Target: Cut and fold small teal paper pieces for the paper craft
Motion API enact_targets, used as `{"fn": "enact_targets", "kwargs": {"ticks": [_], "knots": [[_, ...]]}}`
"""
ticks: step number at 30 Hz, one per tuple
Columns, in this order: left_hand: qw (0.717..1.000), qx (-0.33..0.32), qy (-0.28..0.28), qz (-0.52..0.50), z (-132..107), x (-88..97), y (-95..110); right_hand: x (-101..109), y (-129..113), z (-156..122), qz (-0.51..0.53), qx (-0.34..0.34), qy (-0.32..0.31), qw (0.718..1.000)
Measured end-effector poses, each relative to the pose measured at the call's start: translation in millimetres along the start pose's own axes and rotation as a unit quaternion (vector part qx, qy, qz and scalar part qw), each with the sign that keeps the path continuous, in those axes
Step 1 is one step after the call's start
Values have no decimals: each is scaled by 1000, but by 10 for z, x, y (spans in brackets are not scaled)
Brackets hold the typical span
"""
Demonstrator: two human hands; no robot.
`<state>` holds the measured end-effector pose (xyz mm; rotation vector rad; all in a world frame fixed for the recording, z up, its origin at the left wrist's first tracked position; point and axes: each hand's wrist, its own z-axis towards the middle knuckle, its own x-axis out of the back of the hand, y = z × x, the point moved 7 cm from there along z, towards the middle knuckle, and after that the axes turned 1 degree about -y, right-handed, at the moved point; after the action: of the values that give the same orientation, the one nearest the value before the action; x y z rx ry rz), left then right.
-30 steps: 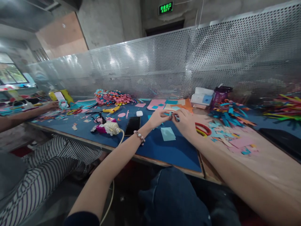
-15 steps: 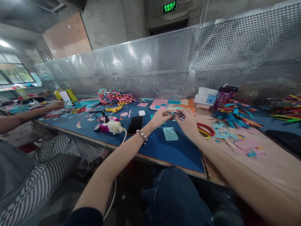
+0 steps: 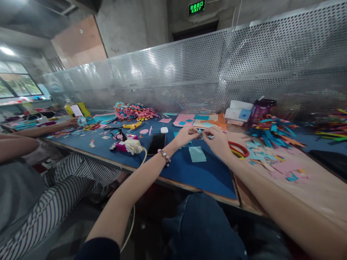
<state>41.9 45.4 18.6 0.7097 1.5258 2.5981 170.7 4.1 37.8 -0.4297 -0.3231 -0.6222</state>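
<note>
Above the blue table, my left hand [image 3: 186, 136] and my right hand [image 3: 218, 141] meet with fingers pinched. Between their fingertips is a small light-blue piece of paper [image 3: 200, 132], mostly covered by the fingers. Directly below lies a light-blue paper square [image 3: 197, 154], with another sheet's edge showing under it. Red and yellow scissors handles [image 3: 239, 149] lie beside my right wrist, partly hidden by it. Coloured paper sheets [image 3: 184, 120] in pink, blue and orange lie just beyond my hands.
A phone [image 3: 156, 145] and a power strip [image 3: 131, 144] with a cable lie left of my forearm. Behind are a yellow glue gun [image 3: 132, 125] and a pile of paper pieces [image 3: 135, 112]. Paper strips [image 3: 273, 130] and scraps spread right. A co-worker's arm [image 3: 51, 126] reaches in at left.
The view has shifted slightly. My fingers have moved a little around the small blue paper, and its tip shows a bit more above them.
</note>
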Motion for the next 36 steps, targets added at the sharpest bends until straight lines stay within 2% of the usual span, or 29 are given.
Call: {"fn": "enact_targets", "kwargs": {"ticks": [3, 5, 8, 14, 18, 22, 24, 26, 31, 36], "knots": [[999, 39, -1, 10, -17, 3, -51, 0, 27, 2, -23, 4, 0, 1000], [997, 75, -22, -6, -24, -30, -101, -1, 22, 7, -58, 14, 2, 998], [990, 107, -53, -77, -23, -93, -142, -28, -52, 11, -138, 57, -13, 989], [954, 177, -49, -238, -36, -130, -181, -128, -242, -30, -260, 173, -94, 945], [951, 171, -42, -256, -46, -122, -176, -160, -320, -52, -262, 213, -148, 930], [957, 136, -33, -255, -40, -110, -180, -181, -401, -74, -288, 241, -155, 914], [961, 123, -33, -247, -36, -105, -179, -192, -411, -80, -289, 233, -148, 917], [966, 117, -32, -230, -35, -92, -184, -180, -387, -69, -266, 197, -130, 935], [981, 106, -25, -160, -21, -42, -201, -131, -284, -32, -144, 111, -90, 979], [987, 101, -48, -119, -4, -66, -200, -42, -57, 29, -43, 20, -33, 998]]}}
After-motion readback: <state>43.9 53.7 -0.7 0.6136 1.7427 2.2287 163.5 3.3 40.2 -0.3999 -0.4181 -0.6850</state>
